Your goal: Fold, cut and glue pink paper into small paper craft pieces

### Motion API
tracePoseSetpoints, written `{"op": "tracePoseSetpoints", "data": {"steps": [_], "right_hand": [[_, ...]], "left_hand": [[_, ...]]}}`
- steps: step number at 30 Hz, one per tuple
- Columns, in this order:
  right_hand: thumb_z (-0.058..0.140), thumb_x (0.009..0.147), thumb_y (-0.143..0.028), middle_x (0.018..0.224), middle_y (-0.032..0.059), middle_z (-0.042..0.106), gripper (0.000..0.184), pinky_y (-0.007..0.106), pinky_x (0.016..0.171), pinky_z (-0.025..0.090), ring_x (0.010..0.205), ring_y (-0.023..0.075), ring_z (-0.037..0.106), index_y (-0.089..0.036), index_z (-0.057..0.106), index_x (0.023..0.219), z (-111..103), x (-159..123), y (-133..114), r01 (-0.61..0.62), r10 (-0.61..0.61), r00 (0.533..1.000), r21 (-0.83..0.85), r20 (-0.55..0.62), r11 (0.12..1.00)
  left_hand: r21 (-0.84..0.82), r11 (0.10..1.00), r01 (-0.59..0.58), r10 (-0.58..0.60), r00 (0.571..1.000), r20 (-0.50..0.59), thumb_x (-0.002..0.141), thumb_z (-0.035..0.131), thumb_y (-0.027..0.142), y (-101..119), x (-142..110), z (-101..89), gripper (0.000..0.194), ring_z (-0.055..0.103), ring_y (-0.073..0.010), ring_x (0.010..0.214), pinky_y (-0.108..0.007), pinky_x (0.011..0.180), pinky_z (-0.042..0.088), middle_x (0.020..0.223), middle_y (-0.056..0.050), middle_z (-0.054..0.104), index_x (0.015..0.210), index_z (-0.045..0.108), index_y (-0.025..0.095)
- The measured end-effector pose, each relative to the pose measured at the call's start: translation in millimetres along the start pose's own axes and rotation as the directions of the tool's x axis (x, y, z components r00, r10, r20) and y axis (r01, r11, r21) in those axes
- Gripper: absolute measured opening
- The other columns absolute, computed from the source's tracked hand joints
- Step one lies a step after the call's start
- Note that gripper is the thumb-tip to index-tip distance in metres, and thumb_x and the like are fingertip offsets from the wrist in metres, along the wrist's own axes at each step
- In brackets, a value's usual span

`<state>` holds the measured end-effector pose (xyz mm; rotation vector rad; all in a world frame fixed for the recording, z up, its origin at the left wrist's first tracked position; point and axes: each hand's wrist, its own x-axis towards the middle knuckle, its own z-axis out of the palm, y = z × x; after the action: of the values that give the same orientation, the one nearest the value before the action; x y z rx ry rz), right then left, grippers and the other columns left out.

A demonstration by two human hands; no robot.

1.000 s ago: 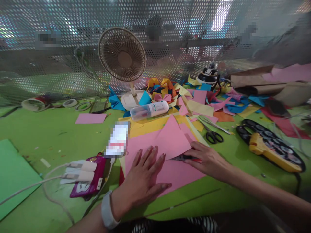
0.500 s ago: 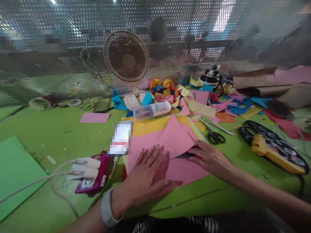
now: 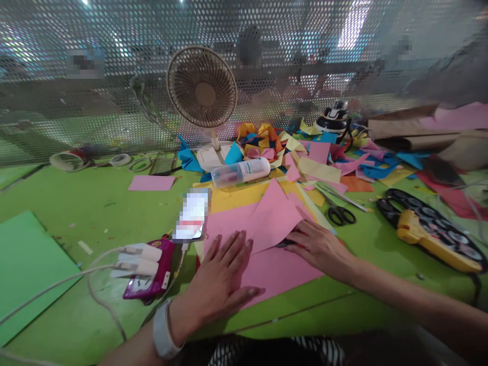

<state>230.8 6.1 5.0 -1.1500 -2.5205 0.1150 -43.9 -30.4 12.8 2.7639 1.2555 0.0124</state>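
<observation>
My left hand (image 3: 226,277), with a pale band on its wrist, lies spread on a pink paper sheet (image 3: 282,272). On the right, my right hand (image 3: 320,249) is closed around a slim dark-bladed cutting tool (image 3: 284,243). Most of this tool is hidden by the fingers and by a raised pink paper flap (image 3: 276,216), so its exact kind is unclear. The blade sits at the flap's lower edge, where a gap runs left toward my left fingers. Yellow sheets (image 3: 229,198) lie beneath the pink one.
A phone (image 3: 192,216) and a purple power strip (image 3: 152,277) with plugs and cables lie left. Black-handled scissors (image 3: 341,215) and a yellow-handled tool (image 3: 430,241) are right. Behind are a clear bottle (image 3: 240,173), a fan (image 3: 206,94) and paper scraps (image 3: 318,168).
The tool has slid left under the flap's edge, and less of its blade shows. My left hand has shifted slightly left on the sheet. The whole view has shifted a little.
</observation>
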Motion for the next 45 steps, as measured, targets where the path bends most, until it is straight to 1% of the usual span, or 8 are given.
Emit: {"op": "tracePoseSetpoints", "data": {"steps": [8,15,22,26,30,37,41,45], "right_hand": [[0.05,0.089,-0.025,0.094,0.0079,0.061,0.019,0.035,0.077,0.05,0.087,0.0208,0.058,-0.021,0.065,0.101,-6.3,-13.5,9.8,-0.018,0.017,1.0,0.044,0.023,0.999],[0.051,0.089,-0.026,0.095,0.007,0.061,0.02,0.035,0.078,0.05,0.089,0.0208,0.058,-0.024,0.065,0.103,-0.8,0.5,0.5,0.009,-0.009,1.0,0.029,0.004,1.0],[0.051,0.088,-0.025,0.09,0.0074,0.061,0.019,0.034,0.074,0.051,0.083,0.0198,0.058,-0.021,0.066,0.099,-4.2,-9.1,3.2,0.003,-0.003,1.0,0.039,0.002,0.999],[0.051,0.089,-0.026,0.092,0.0067,0.061,0.02,0.034,0.076,0.05,0.086,0.0201,0.058,-0.023,0.066,0.102,-1.7,-3.5,0.4,0.001,-0.001,1.0,0.038,0.01,0.999],[0.051,0.089,-0.028,0.095,0.0063,0.062,0.02,0.034,0.076,0.05,0.087,0.0196,0.059,-0.025,0.066,0.102,2.5,2.5,-4.0,0.027,-0.026,1.0,0.034,-0.013,0.999],[0.051,0.089,-0.026,0.092,0.0076,0.06,0.019,0.035,0.076,0.051,0.085,0.0198,0.058,-0.02,0.067,0.099,-0.4,-6.0,-4.3,-0.019,0.017,0.999,0.063,0.029,0.998],[0.051,0.089,-0.028,0.097,0.0062,0.061,0.02,0.035,0.079,0.05,0.087,0.019,0.059,-0.025,0.066,0.102,4.2,1.1,-7.8,0.01,-0.011,1.0,0.06,0.003,0.998],[0.051,0.089,-0.028,0.094,0.0059,0.061,0.019,0.034,0.077,0.05,0.086,0.0195,0.059,-0.026,0.066,0.1,6.0,3.1,-11.1,0.026,-0.025,0.999,0.038,-0.026,0.999]], "left_hand": [[-0.019,1.0,-0.005,0.004,1.0,-0.018,0.086,0.03,0.067,-1.1,-1.3,1.1,0.077,0.012,-0.0285,0.139,-0.05,0.111,0.008,0.152,-0.006,0.016,0.146,0.009,0.023],[-0.029,1.0,0.001,-0.001,1.0,-0.028,0.085,0.031,0.067,-0.3,-1.0,1.2,0.078,0.012,-0.0288,0.138,-0.049,0.112,0.008,0.152,-0.007,0.016,0.146,0.008,0.024],[-0.036,0.999,0.007,-0.007,1.0,0.009,0.085,0.029,0.068,-0.3,-1.3,0.1,0.079,0.01,-0.0282,0.139,-0.051,0.111,0.006,0.152,-0.007,0.013,0.146,0.006,0.023],[-0.037,0.999,0.011,-0.011,1.0,0.022,0.085,0.029,0.067,0.1,-0.8,-0.6,0.079,0.009,-0.028,0.139,-0.051,0.111,0.006,0.152,-0.007,0.012,0.146,0.005,0.023],[-0.025,1.0,0.01,-0.01,1.0,0.002,0.086,0.029,0.067,0.4,-0.9,-0.4,0.079,0.01,-0.0281,0.139,-0.05,0.111,0.007,0.152,-0.007,0.014,0.146,0.005,0.023],[-0.051,0.999,0.009,-0.009,1.0,-0.004,0.085,0.03,0.067,1.6,-1.8,-1.7,0.079,0.011,-0.0282,0.139,-0.05,0.112,0.007,0.152,-0.007,0.014,0.146,0.006,0.024],[-0.054,0.998,0.025,-0.024,1.0,0.007,0.085,0.03,0.068,2.9,-1.5,-2.6,0.079,0.01,-0.0277,0.139,-0.05,0.112,0.007,0.152,-0.007,0.013,0.146,0.005,0.024],[-0.058,0.998,0.029,-0.028,0.999,0.019,0.085,0.03,0.068,2.7,-1.2,-2.5,0.08,0.009,-0.028,0.139,-0.051,0.112,0.006,0.152,-0.008,0.013,0.146,0.006,0.022]]}}
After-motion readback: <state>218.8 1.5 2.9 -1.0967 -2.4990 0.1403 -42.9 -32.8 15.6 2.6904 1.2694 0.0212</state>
